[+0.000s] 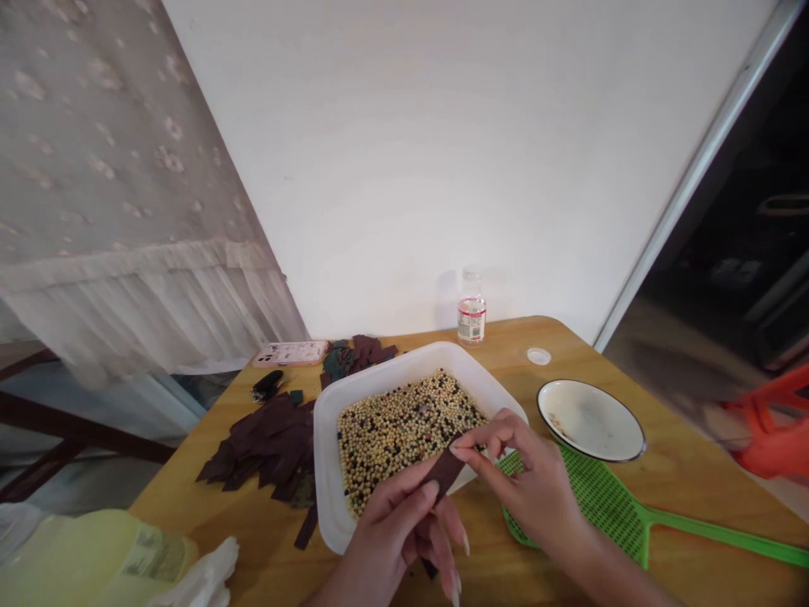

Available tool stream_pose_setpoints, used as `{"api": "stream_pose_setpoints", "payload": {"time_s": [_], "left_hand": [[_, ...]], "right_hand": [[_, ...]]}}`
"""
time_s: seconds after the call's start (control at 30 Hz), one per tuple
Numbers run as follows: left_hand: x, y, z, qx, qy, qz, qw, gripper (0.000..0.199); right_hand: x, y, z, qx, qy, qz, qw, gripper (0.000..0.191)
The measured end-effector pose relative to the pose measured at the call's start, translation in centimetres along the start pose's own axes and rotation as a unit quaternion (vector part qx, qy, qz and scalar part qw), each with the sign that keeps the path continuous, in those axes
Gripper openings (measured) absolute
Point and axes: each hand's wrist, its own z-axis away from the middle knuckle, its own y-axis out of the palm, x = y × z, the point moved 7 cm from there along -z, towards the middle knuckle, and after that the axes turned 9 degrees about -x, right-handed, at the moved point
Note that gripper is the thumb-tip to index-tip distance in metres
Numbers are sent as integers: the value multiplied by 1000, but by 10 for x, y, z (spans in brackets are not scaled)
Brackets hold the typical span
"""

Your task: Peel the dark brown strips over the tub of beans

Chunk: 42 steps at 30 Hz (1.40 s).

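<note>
The left hand [395,527] is curling around a dark strip [444,470], and the right hand [524,476] is pinching it between thumb and fingertips, just above a white tray [325,472] of seeds [398,438]. More strips [265,443] are lying in a pile left of the tray.

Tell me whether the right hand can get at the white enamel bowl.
Likely yes: the right hand sits right beside the white enamel bowl, and nothing stands between them; the green fly swatter lies flat below. It pinches a dark strip, though.
</note>
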Motion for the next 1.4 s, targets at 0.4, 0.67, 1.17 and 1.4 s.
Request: {"api": "stream_pose_setpoints", "payload": {"time_s": [0.4, 0.67, 1.17, 1.4], "left_hand": [[-1, 2, 0, 8, 4, 10, 1000, 42], [0, 2, 1, 7, 2, -4, 1000, 42], [-1, 1, 0, 2, 6, -18, 1000, 45], [-2, 1, 2, -8, 6, -26, 1000, 43]], "right_hand": [[3, -1, 0, 2, -10, 2, 1000, 25], [0, 1, -1, -1, 1, 0, 1000, 26], [1, 1, -1, -2, -2, 2, 1000, 27], [0, 0, 0, 0, 3, 1, 1000, 26]]}}
